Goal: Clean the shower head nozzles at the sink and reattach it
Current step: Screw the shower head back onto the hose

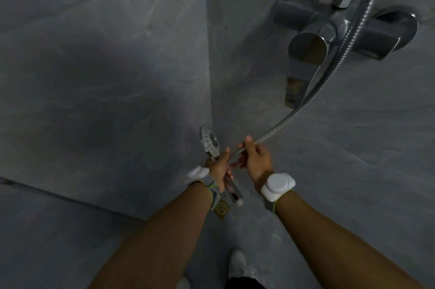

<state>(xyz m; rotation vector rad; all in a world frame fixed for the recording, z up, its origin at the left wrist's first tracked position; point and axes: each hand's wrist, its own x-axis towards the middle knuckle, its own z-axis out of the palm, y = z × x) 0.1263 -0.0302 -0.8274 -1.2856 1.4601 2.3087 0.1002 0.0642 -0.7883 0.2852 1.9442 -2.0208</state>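
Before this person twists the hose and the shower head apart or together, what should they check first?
1. Left hand grips the shower head handle: ok.
2. Right hand holds the metal hose near its end: ok.
3. Hose end joined to the handle: cannot tell, fingers cover the joint.
4. Hose fixed at the wall mixer tap: ok, its nut sits on top.
5. Nozzle face visible for a look: ok, it faces the camera, but too dim to judge clean.
6. Water off: ok, nothing flows from the head.
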